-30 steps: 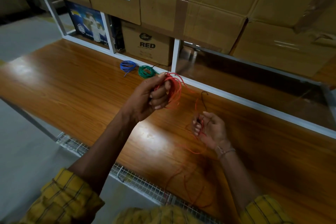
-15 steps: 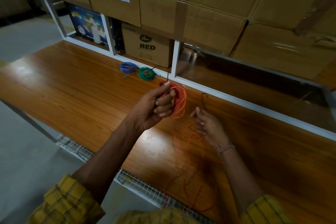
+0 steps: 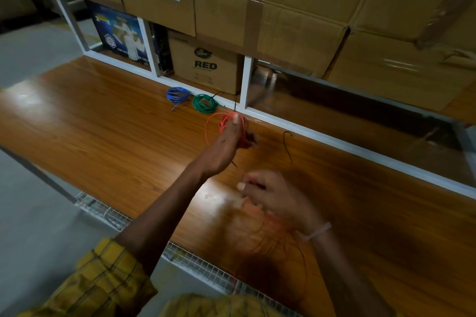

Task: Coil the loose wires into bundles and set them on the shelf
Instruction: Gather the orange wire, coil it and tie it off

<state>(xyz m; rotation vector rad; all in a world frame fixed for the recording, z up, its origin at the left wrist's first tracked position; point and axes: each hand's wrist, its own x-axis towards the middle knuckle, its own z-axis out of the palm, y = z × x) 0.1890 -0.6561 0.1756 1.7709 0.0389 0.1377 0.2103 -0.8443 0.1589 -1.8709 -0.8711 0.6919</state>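
My left hand (image 3: 226, 143) grips a partly wound coil of red wire (image 3: 215, 123), held out over the wooden shelf (image 3: 103, 121) near its white back rail. The wire's loose tail trails down past my right hand (image 3: 273, 195), which is blurred and pinches the red strand, then loops over the shelf's front edge. A blue bundle (image 3: 177, 94) and a green bundle (image 3: 204, 103) lie coiled side by side on the shelf by the rail. A thin black wire (image 3: 287, 145) lies loose to the right of my left hand.
Cardboard boxes (image 3: 283, 8) fill the rack above and behind, one marked RED (image 3: 204, 65). A white frame post (image 3: 246, 82) stands just behind the coil. A wire-mesh tray (image 3: 195, 264) runs under the shelf's front edge; grey floor lies left.
My left hand carried the red coil forward toward the back rail. My right hand dropped down and toward me along the loose red strand, away from the black wire.
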